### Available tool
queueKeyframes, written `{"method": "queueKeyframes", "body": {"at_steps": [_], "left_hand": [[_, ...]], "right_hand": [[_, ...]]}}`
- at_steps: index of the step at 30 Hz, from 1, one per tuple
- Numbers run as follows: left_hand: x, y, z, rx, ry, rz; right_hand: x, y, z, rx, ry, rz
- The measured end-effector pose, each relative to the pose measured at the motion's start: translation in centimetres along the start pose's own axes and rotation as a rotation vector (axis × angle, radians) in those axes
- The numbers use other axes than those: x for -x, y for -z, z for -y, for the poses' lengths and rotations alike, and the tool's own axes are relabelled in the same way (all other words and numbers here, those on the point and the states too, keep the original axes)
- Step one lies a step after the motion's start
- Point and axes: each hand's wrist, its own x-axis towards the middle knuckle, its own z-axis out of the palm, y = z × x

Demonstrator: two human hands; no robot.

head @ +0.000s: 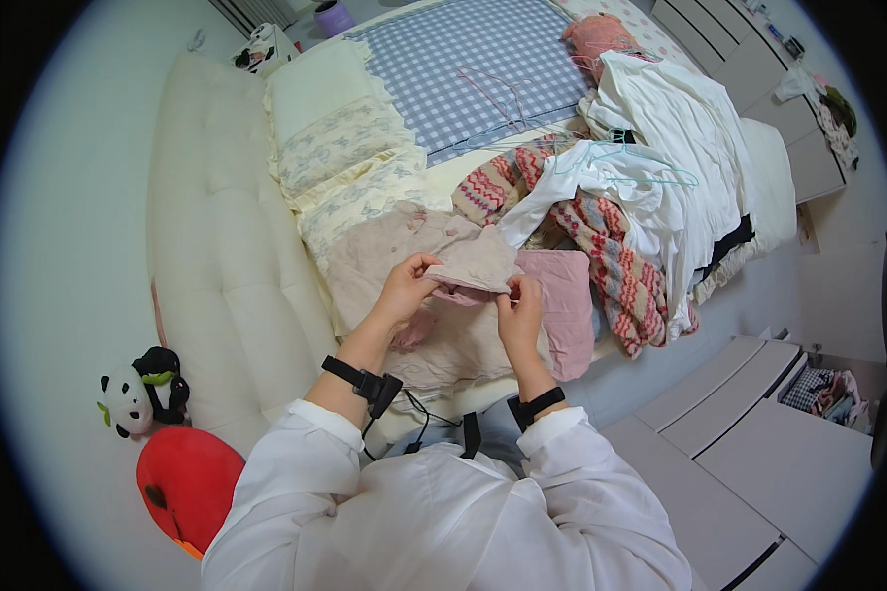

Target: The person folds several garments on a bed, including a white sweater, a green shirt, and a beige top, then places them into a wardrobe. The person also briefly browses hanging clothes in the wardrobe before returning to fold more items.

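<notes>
A pale pink-beige garment (384,251) with buttons lies spread on the near end of the bed. My left hand (408,289) pinches one end of a raised, folded edge of it, and my right hand (521,303) grips the other end. Between them a darker pink inner side (464,294) shows below the edge. Beneath and to the right is a folded pink cloth (569,310). The fingertips of both hands are partly hidden by the fabric.
White garments (673,125) and a patterned knit garment (599,251) are heaped at the right, with a teal hanger (636,166) on top. Pink hangers (499,96) lie on the checked blue mat (443,44). A padded headboard (222,244) borders the left; drawers (769,443) stand right.
</notes>
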Motion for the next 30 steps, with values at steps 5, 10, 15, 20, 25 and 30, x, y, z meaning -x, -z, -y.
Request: {"method": "queueKeyframes", "body": {"at_steps": [5,10,15,20,25,30], "left_hand": [[1.2,-1.5,0.3,-0.028,0.213,0.012],[2.6,-3.1,1.5,-0.022,0.2,0.123],[3.1,-2.7,2.7,-0.055,0.169,0.018],[2.8,-1.5,3.5,0.322,0.161,-0.104],[2.7,-1.2,3.8,0.557,0.23,0.094],[2.1,-0.5,3.7,0.685,0.313,0.078]], "right_hand": [[0.5,-1.1,0.1,-0.548,-0.567,0.003],[1.1,-3.1,0.1,-0.634,-0.49,0.06],[0.6,-2.5,-2.1,-0.03,-0.232,0.24],[1.5,-1.8,-2.8,-0.107,-0.028,0.1],[2.2,-1.2,-2.6,0.008,-0.043,0.046],[1.4,0.1,-3.4,-0.816,-0.448,0.367]]}}
